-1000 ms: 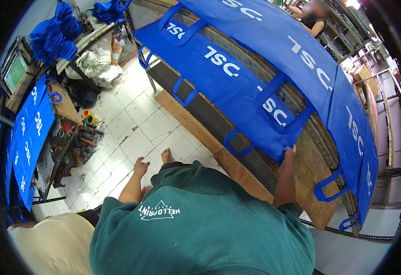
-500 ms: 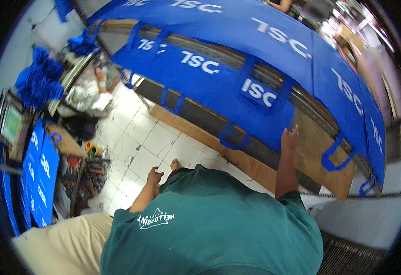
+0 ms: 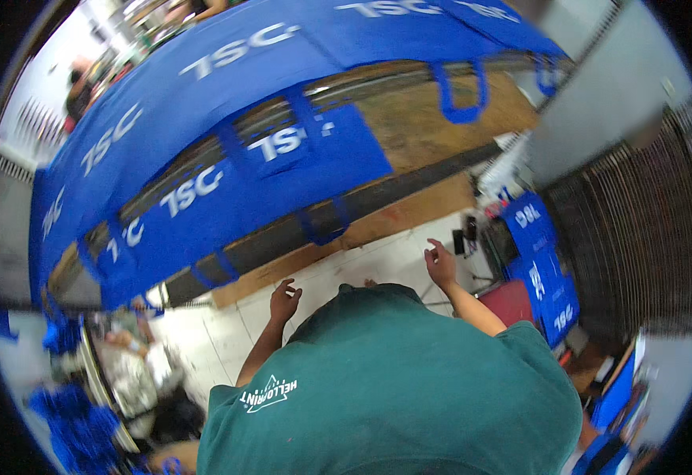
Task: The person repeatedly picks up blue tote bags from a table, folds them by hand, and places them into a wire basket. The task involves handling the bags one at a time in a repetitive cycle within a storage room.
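Note:
My left hand (image 3: 285, 301) hangs over the tiled floor, empty, its fingers loosely bent and apart. To the right my right hand (image 3: 440, 264) is raised in the air, fingers apart, holding nothing. In front of both hands, touched by neither, a row of blue fabric bags (image 3: 298, 161) with white lettering lies along the near side of a long table. Some loop handles (image 3: 326, 237) hang over its dark edge. Behind them larger blue fabric pieces (image 3: 243, 67) cover the raised part of the table. A bare brown board (image 3: 417, 127) shows to the right of the bag row.
At the right stand blue printed bags (image 3: 548, 289), a dark red seat (image 3: 508, 307) and a tall ribbed dark rack (image 3: 627, 229). Crumpled blue fabric (image 3: 77, 423) and a whitish bundle (image 3: 134, 384) are at lower left. Another person (image 3: 79, 95) is beyond the table.
My view has swung to the right. My right hand has left the end of the blue bag row and now hangs free; my left hand remains empty.

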Tool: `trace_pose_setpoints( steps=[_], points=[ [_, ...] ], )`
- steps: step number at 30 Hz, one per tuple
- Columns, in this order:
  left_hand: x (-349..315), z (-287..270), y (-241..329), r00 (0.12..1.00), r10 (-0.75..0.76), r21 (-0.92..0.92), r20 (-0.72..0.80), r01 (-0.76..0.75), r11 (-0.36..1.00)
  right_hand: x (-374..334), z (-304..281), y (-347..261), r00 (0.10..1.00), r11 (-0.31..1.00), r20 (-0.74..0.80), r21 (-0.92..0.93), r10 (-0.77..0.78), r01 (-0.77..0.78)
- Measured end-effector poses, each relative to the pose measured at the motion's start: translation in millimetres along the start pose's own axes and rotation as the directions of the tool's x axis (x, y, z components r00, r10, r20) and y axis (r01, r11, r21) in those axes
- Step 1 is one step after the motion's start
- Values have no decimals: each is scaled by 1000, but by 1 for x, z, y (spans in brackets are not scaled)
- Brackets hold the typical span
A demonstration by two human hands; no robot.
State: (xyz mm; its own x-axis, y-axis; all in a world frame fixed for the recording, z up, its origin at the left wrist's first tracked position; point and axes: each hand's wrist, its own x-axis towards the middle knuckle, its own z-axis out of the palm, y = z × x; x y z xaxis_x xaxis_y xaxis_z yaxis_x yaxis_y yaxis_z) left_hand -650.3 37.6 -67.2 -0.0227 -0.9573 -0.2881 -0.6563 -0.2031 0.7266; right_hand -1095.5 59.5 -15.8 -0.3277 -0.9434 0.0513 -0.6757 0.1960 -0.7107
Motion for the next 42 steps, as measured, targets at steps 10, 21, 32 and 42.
trace_pose_setpoints(
  steps=[10,21,32,42],
  points=[
    [102,53,-97,780,-3,333,626,-263,906,-222,-74,51,379,692,-579,614,721,-379],
    [94,126,-82,603,-56,311,795,-326,893,-500,-65,50,-260,450,-747,599,612,-662],
    [90,112,-93,562,249,286,789,-695,660,-439,-124,62,274,481,-843,-21,463,-877],
    [-119,110,-107,856,22,286,516,-196,938,-376,-157,78,928,805,-310,-486,206,-340]
  ],
)
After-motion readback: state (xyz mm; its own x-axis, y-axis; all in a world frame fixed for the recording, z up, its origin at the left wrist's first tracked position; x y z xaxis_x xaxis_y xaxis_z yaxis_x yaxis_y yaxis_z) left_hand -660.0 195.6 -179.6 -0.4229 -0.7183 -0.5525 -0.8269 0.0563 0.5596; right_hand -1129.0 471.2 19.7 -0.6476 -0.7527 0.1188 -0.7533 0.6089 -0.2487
